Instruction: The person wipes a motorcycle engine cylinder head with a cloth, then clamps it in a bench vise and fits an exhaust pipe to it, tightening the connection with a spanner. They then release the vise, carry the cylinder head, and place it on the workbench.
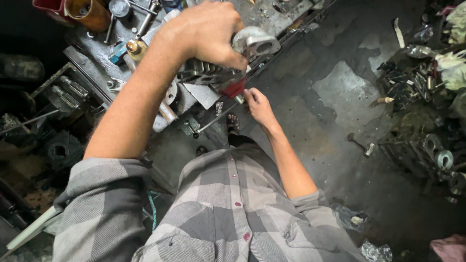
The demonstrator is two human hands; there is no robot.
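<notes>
At the edge of the cluttered bench (272,19), the left hand (206,31) has its grip wrapped over the top of a finned grey metal engine part (228,63), fingers curled down its far side so that much of the casting is hidden beneath the knuckles. A rounded flange with a hole (257,42) sticks out to the right of the fingers, and rows of cooling fins (199,73) show under the palm. Below the part sits something red (234,89), too covered to make out clearly. The right hand (257,104) reaches up just under that red piece, its fingertips pressed together at a small pale object (239,99); whether they actually pinch it or only touch it cannot be told, since the fingers face away from the camera. Both forearms come out of the rolled sleeves of a grey checked shirt (228,208), which fills the bottom of the view and blocks the floor directly underfoot, apart from a sandalled foot (233,123). Farther left on the bench lie a brass fitting (133,47), a copper-coloured cup (90,13) cut off by the top edge, and dark tools lost in shadow. To the right, the stained concrete floor (340,97) holds a heap of metal scrap (417,82), hard to sort out in the gloom.
</notes>
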